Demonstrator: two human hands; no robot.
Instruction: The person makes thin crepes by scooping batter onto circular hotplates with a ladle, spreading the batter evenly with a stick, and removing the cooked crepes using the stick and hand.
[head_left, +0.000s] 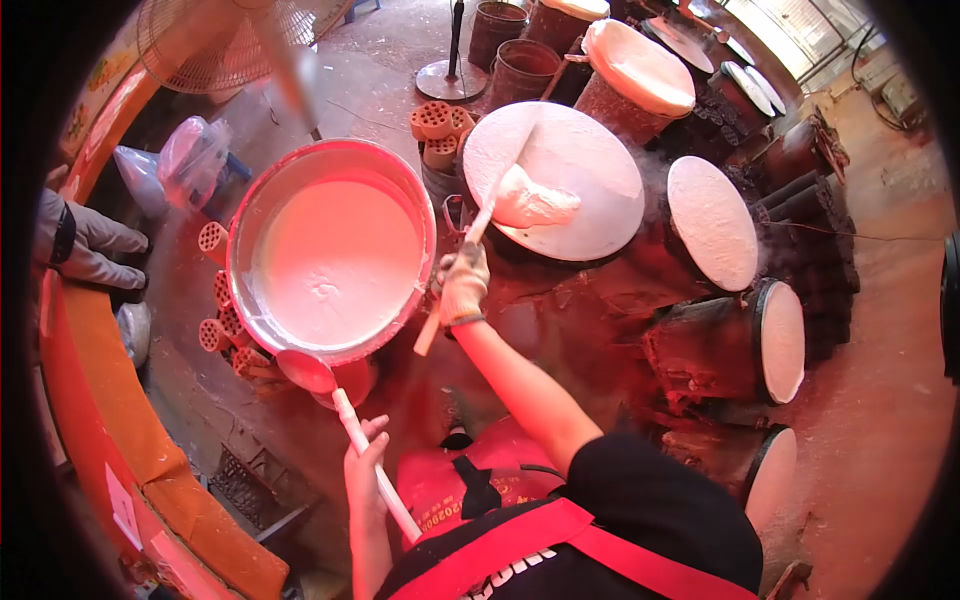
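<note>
My right hand [463,283], in a pale work glove, is closed around the wooden handle of a spreader [487,212]. Its far end lies over a large round griddle [610,205] coated in thin white batter, beside a thicker heap of batter [535,200]. My left hand [366,458] grips the long pale handle of a ladle [305,371]. The ladle's bowl is at the near rim of a wide metal pot [428,215], which holds smooth batter [340,250].
Several more drum stoves with white-coated round tops, including one stove top [712,222], curve along the right. Perforated briquettes [433,120] are stacked near the pot. A fan [225,40] stands at the upper left. A person's legs [95,240] show beyond the orange counter [110,400].
</note>
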